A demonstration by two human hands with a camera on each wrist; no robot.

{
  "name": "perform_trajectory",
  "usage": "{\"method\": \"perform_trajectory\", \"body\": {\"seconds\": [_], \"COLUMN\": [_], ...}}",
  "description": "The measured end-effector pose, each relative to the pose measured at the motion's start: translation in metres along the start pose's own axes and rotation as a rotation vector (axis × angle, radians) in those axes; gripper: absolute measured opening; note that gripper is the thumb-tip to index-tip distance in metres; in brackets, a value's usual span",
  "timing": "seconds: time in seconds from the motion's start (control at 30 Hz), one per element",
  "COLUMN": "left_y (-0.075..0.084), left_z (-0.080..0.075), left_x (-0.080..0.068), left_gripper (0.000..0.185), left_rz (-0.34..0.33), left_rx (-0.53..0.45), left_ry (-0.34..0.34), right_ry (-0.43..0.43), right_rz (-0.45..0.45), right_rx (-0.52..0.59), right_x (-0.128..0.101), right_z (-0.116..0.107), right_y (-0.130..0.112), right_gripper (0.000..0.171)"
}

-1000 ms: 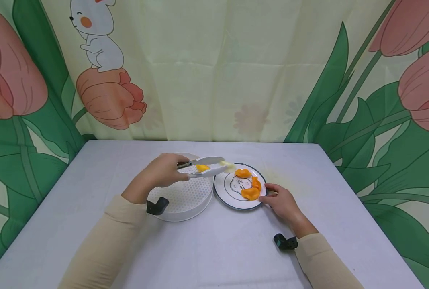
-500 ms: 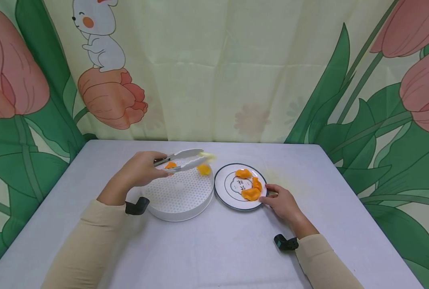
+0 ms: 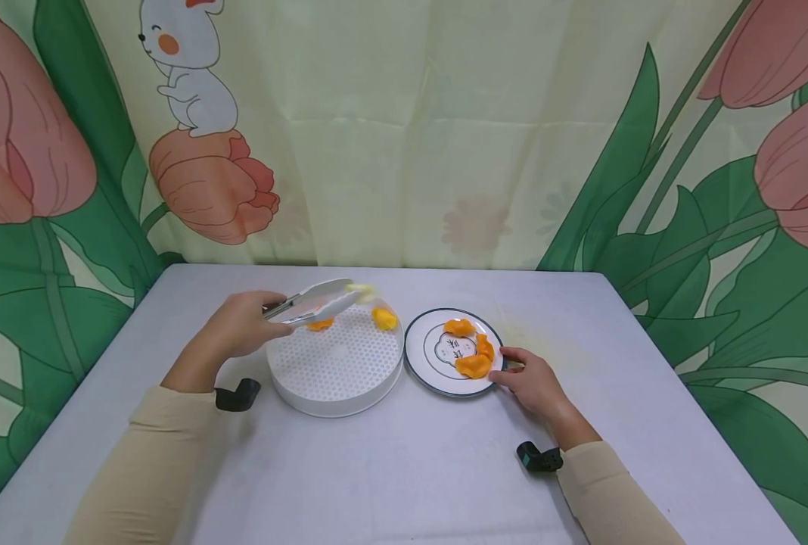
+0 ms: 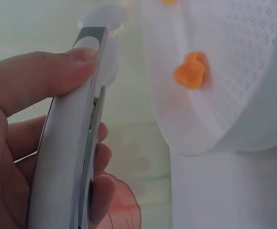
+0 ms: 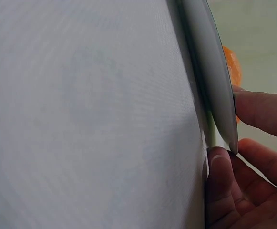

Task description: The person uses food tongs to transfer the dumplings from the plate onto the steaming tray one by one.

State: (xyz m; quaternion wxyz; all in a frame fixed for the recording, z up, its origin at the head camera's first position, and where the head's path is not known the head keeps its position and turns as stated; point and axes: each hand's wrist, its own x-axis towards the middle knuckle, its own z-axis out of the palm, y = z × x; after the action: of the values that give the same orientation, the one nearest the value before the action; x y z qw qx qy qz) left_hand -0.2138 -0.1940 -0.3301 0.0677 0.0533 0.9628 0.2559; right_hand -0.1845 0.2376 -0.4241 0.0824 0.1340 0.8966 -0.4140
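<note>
My left hand (image 3: pixel 257 322) grips white tongs (image 3: pixel 315 300) (image 4: pixel 76 143) above the back left of a round white perforated tray (image 3: pixel 336 375) (image 4: pixel 243 95). No food shows between the tong tips. Two orange food pieces lie on the tray, one (image 3: pixel 320 325) under the tongs and one (image 3: pixel 383 319) (image 4: pixel 190 70) at the back right. Beside the tray stands a white plate with a dark rim (image 3: pixel 423 371) (image 5: pixel 210 81) holding three orange pieces (image 3: pixel 472 365). My right hand (image 3: pixel 509 365) pinches the plate's near right rim, with its fingers (image 5: pixel 262 112) above and below the edge.
Everything stands on a pale grey table (image 3: pixel 404 469). A curtain printed with tulips and a rabbit (image 3: pixel 404 129) hangs close behind the table's far edge. Black wrist cameras (image 3: pixel 237 395) (image 3: pixel 539 456) sit on both arms.
The tongs carried an orange piece left from the plate's edge, let it go on the tray's back right, then drew further left. The right hand has stayed on the plate rim.
</note>
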Motion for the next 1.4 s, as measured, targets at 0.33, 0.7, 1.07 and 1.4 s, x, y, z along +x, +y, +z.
{"method": "perform_trajectory", "body": {"seconds": [0.33, 0.7, 1.07, 1.4], "left_y": [-0.014, -0.013, -0.011, -0.002], "left_z": [0.010, 0.018, 0.018, 0.016], "left_x": [0.006, 0.011, 0.012, 0.009], "left_gripper": [0.064, 0.062, 0.062, 0.064], "left_rz": [-0.051, -0.052, -0.054, -0.063], "left_rx": [0.028, 0.076, 0.094, 0.082], "left_ry": [-0.005, 0.003, 0.001, 0.017], "right_ry": [0.002, -0.009, -0.005, -0.003], "right_rz": [-0.004, -0.002, 0.004, 0.001], "right_rx": [-0.002, 0.006, 0.013, 0.004], "right_x": [-0.001, -0.002, 0.000, 0.000], "right_z": [0.000, -0.001, 0.000, 0.000], "right_y": [-0.001, 0.000, 0.001, 0.001], "right_gripper": [0.066, 0.067, 0.067, 0.067]}}
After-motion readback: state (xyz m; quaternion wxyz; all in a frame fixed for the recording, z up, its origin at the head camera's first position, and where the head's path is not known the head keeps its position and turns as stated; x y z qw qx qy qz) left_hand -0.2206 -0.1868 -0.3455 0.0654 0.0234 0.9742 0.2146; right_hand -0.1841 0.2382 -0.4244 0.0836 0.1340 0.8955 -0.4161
